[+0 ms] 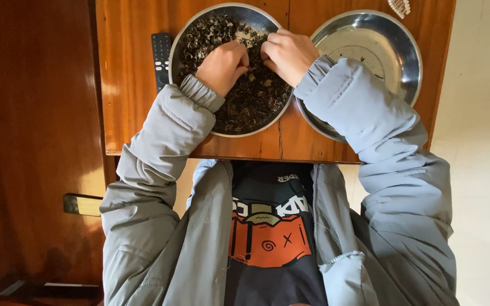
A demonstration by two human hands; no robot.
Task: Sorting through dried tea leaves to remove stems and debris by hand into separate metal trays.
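The dried dark leaves (245, 99) fill a round steel bowl (184, 39) that sits on the wooden counter (131, 85), near its front edge and left of its middle. Both your hands are down in the leaves at the far side of the bowl, knuckles up and almost touching each other. Your left hand (222, 65) is curled, its grip pressed together on a pinch of leaves. Your right hand (287, 54) is curled the same way just beside it, its grip also closed on leaves, though the fingertips themselves are hidden under the knuckles. Your grey sleeves run back over the front edge of the counter.

Just right of the bowl, and touching or slightly under its rim, stands a second steel bowl (392, 39), with only a few scraps in it; your right forearm crosses its near side. A black remote (160, 56) lies along the left side of the first bowl. At the far right corner a small pale clip-like thing (399, 7) is cut off by the frame.
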